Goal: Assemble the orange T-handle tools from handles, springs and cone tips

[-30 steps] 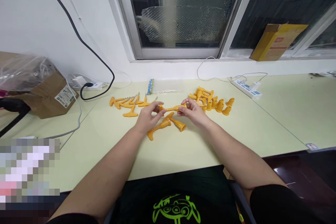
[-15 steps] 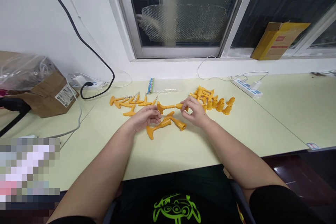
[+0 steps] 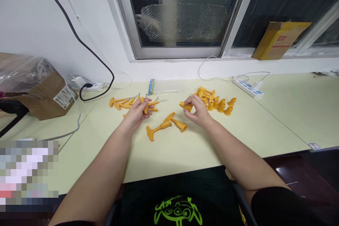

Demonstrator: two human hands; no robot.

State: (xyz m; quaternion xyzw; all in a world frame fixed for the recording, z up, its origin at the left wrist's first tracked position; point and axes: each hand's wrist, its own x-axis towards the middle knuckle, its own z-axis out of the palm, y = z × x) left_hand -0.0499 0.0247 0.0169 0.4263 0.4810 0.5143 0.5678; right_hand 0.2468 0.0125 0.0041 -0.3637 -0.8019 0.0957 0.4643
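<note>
My left hand (image 3: 135, 113) is closed on a yellow-orange T-handled corkscrew (image 3: 153, 103), its metal spiral pointing right. A bell-shaped yellow sleeve (image 3: 185, 106) sits pinched between the fingers of my right hand (image 3: 198, 112), narrow end toward the corkscrew and apart from it. Below and between the hands lie two corkscrews with sleeves on their shafts, one handle-left (image 3: 158, 129) and one slanting down to the right (image 3: 176, 121). Several bare corkscrews (image 3: 119, 102) are spread beside and partly behind my left hand. Beyond my right hand stand several loose sleeves (image 3: 221, 106).
Behind the sleeves is a heap of yellow pieces (image 3: 204, 92). A clear plastic bag (image 3: 168, 86) lies toward the window. Power strips (image 3: 249, 88) and cables line the wall. An open cardboard box (image 3: 54, 97) stands at left; a yellow carton (image 3: 282, 40) leans on the window.
The corkscrew and sleeve, earlier lined up end to end, are now apart. My left hand has moved left with the corkscrew, baring its spiral; my right hand keeps the sleeve nearly in place.
</note>
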